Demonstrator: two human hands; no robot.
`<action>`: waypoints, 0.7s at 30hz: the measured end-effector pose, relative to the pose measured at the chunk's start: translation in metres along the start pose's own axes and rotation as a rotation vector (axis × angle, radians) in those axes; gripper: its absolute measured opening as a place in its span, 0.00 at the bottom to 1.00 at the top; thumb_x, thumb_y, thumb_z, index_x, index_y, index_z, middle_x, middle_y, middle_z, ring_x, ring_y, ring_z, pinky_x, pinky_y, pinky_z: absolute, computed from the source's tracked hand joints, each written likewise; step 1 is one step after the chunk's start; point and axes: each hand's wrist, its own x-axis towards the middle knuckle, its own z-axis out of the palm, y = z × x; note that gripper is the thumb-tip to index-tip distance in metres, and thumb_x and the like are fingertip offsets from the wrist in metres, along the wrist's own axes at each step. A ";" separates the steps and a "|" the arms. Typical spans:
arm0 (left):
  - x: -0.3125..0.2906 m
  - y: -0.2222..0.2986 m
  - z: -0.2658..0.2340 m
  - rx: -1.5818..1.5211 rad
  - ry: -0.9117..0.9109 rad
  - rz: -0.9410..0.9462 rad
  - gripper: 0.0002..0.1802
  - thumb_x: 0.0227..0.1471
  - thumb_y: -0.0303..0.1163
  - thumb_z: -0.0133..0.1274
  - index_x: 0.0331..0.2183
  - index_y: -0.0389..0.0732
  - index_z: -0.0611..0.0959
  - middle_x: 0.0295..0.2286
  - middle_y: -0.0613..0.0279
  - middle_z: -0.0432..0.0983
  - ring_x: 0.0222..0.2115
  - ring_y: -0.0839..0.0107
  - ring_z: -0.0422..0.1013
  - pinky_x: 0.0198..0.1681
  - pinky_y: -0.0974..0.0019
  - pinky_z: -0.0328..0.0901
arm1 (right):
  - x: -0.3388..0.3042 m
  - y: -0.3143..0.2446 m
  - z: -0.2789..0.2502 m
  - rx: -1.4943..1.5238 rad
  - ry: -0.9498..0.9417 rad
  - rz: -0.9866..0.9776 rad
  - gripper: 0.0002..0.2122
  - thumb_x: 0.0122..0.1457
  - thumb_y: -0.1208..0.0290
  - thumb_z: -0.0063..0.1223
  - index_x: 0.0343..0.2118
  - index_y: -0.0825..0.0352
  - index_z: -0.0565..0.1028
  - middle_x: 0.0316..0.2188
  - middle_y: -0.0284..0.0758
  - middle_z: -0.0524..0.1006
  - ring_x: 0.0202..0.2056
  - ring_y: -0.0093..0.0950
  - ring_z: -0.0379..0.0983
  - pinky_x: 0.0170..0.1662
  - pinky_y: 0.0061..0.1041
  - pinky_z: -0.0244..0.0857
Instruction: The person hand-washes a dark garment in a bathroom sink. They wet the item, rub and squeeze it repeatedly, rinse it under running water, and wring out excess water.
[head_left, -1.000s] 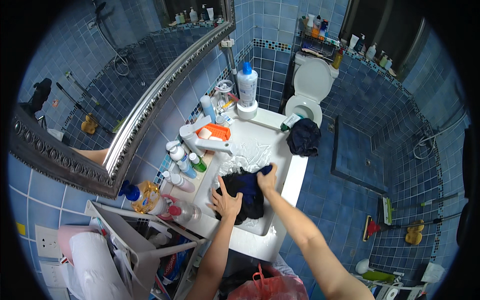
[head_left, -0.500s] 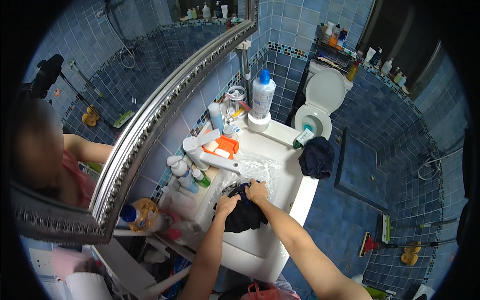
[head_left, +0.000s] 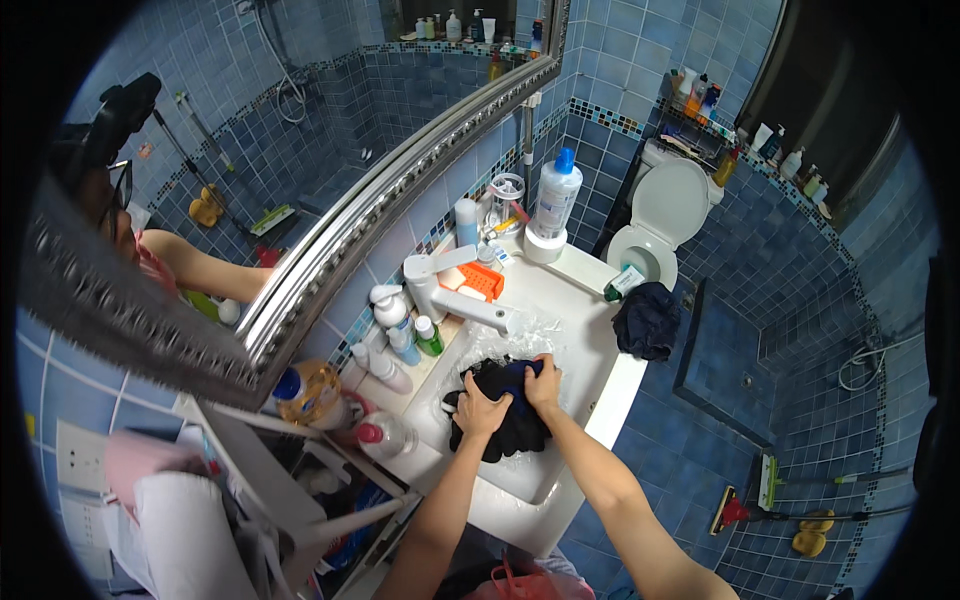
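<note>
Both of my hands grip a wet, dark garment (head_left: 500, 430), black with a navy part, in the white sink (head_left: 500, 497). My left hand (head_left: 481, 407) holds its left side, fingers closed on the bunched cloth. At the right, my right hand (head_left: 543, 383) is closed on the navy part. Splashing, clear water (head_left: 535, 337) lies around the far side of the cloth. Just beyond my hands, the white faucet (head_left: 475, 310) reaches over the basin. Folds of cloth partly hide my fingertips.
An orange soap dish (head_left: 482, 281), a green-labelled bottle (head_left: 428, 336) and other toiletries line the sink's left edge. A large white bottle (head_left: 557, 195) stands at the far corner. Another dark bunched cloth (head_left: 647, 322) hangs over the right rim, near the toilet (head_left: 665, 205). A framed mirror (head_left: 420, 150) juts in at left.
My hands have lifted and bunched the garment, showing more of its navy part. The whole view has shifted, so the sink sits slightly further right.
</note>
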 end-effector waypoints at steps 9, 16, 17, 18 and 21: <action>-0.066 0.030 -0.074 -0.440 0.102 0.332 0.28 0.33 0.32 0.64 0.37 0.34 0.70 0.33 0.39 0.74 0.37 0.44 0.71 0.40 0.51 0.65 | -0.056 -0.093 -0.110 0.955 -0.077 0.104 0.12 0.49 0.85 0.49 0.34 0.61 0.66 0.26 0.29 0.66 0.28 0.18 0.61 0.31 0.17 0.57; -0.084 0.129 -0.170 -0.691 0.362 0.605 0.27 0.35 0.29 0.62 0.39 0.34 0.69 0.31 0.45 0.75 0.36 0.52 0.73 0.41 0.57 0.65 | -0.032 -0.199 -0.188 0.792 0.067 -0.435 0.12 0.53 0.83 0.49 0.40 0.63 0.65 0.34 0.30 0.67 0.35 0.19 0.65 0.40 0.18 0.62; -0.086 0.141 -0.188 -0.777 0.376 0.657 0.27 0.35 0.29 0.61 0.39 0.34 0.69 0.31 0.46 0.75 0.36 0.54 0.73 0.41 0.58 0.65 | -0.035 -0.229 -0.204 0.831 0.034 -0.501 0.13 0.54 0.82 0.48 0.41 0.63 0.65 0.35 0.30 0.67 0.36 0.18 0.65 0.41 0.17 0.61; -0.086 0.156 -0.200 -0.757 0.431 0.694 0.27 0.36 0.28 0.62 0.39 0.34 0.68 0.31 0.47 0.75 0.35 0.56 0.73 0.41 0.59 0.66 | -0.036 -0.252 -0.222 0.893 0.008 -0.538 0.13 0.54 0.82 0.48 0.42 0.64 0.64 0.35 0.31 0.67 0.36 0.18 0.65 0.41 0.18 0.62; -0.098 0.194 -0.239 -0.736 0.559 0.763 0.27 0.36 0.27 0.62 0.39 0.34 0.68 0.32 0.46 0.75 0.35 0.58 0.74 0.41 0.61 0.66 | -0.032 -0.302 -0.256 1.018 -0.016 -0.625 0.14 0.55 0.82 0.48 0.43 0.64 0.63 0.35 0.32 0.68 0.36 0.19 0.66 0.41 0.19 0.63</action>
